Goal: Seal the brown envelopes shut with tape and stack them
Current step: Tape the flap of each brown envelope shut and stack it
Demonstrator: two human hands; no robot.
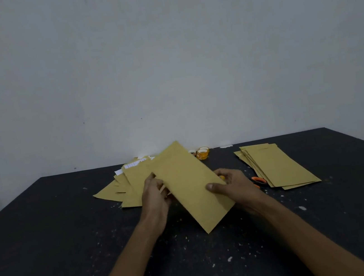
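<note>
We found the left hand [155, 194] and right hand [233, 183] each gripping one envelope [188, 184] above the table [51, 254], long axis slanting far-left to near-right. The stack [278, 165] lay rightward, nearest the right hand.

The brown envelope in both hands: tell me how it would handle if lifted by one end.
The envelope looks like thin paper, so probably light, and likely to droop from one end; now it looks flat with the left hand and right hand gripping opposite long edges. Its smooth face would probably slide easily on the stack at right.
</note>
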